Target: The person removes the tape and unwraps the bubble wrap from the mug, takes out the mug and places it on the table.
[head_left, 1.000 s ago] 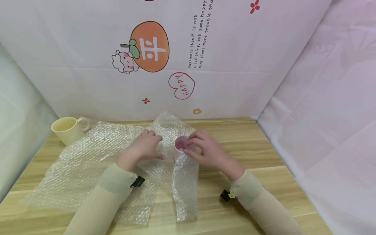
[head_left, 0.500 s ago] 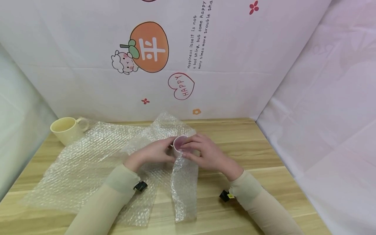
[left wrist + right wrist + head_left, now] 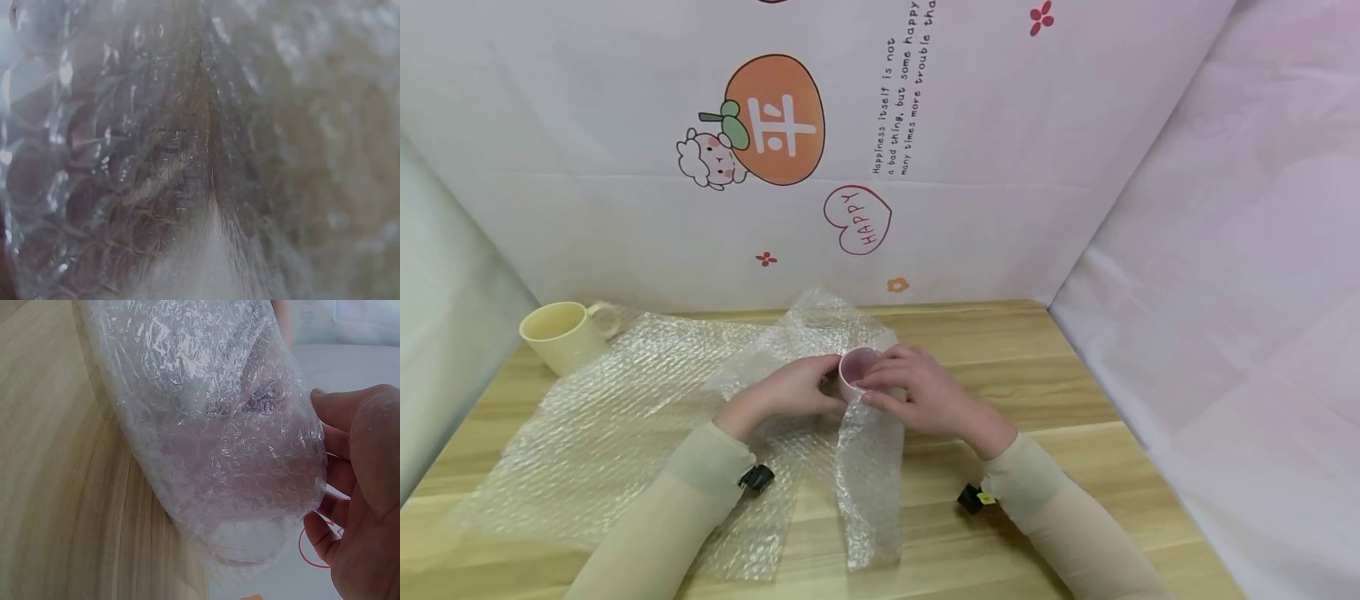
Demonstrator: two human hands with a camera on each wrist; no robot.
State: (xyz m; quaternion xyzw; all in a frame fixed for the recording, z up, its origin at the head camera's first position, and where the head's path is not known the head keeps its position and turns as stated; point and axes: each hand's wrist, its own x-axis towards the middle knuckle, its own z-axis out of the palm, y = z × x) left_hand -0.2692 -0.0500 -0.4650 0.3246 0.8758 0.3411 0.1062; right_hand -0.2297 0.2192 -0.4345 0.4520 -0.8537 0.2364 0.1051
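Observation:
A pink cup (image 3: 853,360) stands upright on bubble wrap (image 3: 871,492), its mouth facing up. One strip of the wrap covers its right side and hangs toward the table's front. My left hand (image 3: 797,388) holds the cup from the left, thumb in front and fingers behind it, partly hidden. At the rim, my right hand (image 3: 925,393) pinches the wrap against the cup, with fingers over the opening. The right wrist view shows the pink wall through the wrap, with fingertips (image 3: 322,534) along its edge. Blurred bubble wrap (image 3: 156,156) fills the left wrist view.
A yellow mug (image 3: 561,333) sits at the back left corner, beside a wide bubble wrap sheet (image 3: 617,400) spread over the left of the wooden table (image 3: 1022,367). A printed white backdrop (image 3: 985,208) rises behind the table's back edge.
My left hand has moved right from over the wrap to the cup's left side and now holds it. My right hand stays at the rim, fingers slightly lower.

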